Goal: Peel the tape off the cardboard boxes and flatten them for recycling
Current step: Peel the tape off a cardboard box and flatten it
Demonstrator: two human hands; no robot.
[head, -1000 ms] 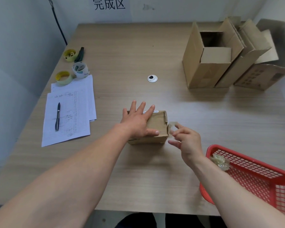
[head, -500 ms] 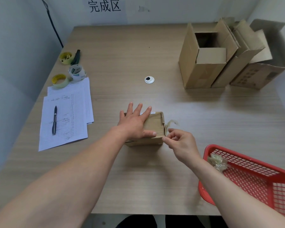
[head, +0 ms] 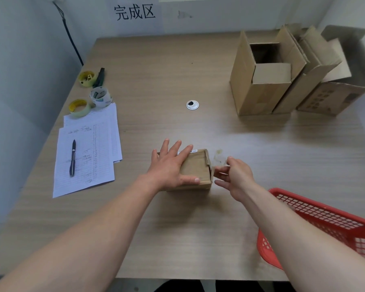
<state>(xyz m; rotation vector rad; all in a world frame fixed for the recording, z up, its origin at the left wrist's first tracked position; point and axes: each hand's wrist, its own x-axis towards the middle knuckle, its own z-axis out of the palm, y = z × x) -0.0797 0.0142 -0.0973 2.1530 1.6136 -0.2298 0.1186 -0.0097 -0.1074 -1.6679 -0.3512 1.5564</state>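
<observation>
- My left hand (head: 169,165) lies flat on top of the small cardboard box (head: 196,169), fingers straight and spread, pressing it down onto the worktop (head: 156,81).
- The small cardboard box sits near the middle of the worktop, somewhat toward the near edge.
- My right hand (head: 235,175) is just beside the box's right end. Its grip is narrow: thumb and fingertips pinch a strip of clear tape (head: 219,159).
- The tape stands up from the fingers next to the box's right top edge; it appears to be still joined to the box, but the blur there leaves this uncertain.
- Three larger open boxes (head: 261,95) stand together at the far right corner, flaps up.
- A red basket (head: 325,213) occupies the near right corner, partly behind my right forearm.
- Along the left edge: paper sheets (head: 89,165) with a pen (head: 72,158) on them, and tape rolls (head: 100,96) beyond the sheets.
</observation>
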